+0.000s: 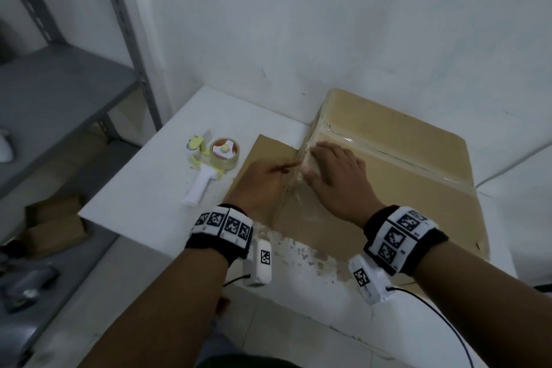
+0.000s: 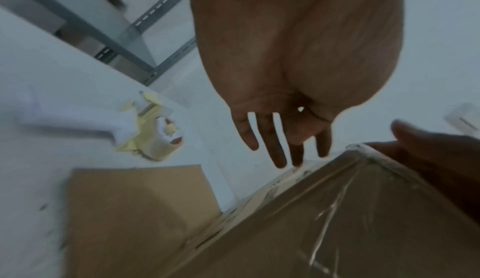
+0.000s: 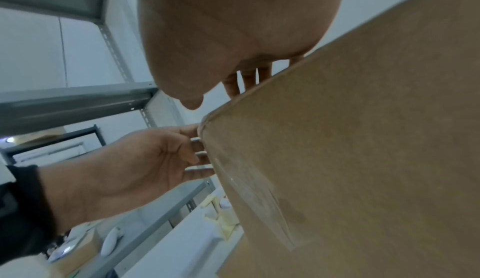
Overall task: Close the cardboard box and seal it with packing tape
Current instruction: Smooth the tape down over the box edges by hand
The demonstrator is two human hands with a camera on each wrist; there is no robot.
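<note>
Head view: cardboard box (image 1: 397,164) closed, at tabletop (image 1: 143,188) far right edge. Left hand (image 1: 263,185) fingers straight, flat against taped side. Right hand (image 1: 337,179) fingers extended, pressing tape (image 1: 385,155) at top corner.

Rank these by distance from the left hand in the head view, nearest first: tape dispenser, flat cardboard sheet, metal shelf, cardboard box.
From the left hand:
1. Cardboard box, its fingers against the taped left end; flat cardboard sheet, directly under the hand. Too close to call.
2. Tape dispenser, on the white table, left of the hand.
3. Metal shelf, far left, beyond the table edge.
</note>
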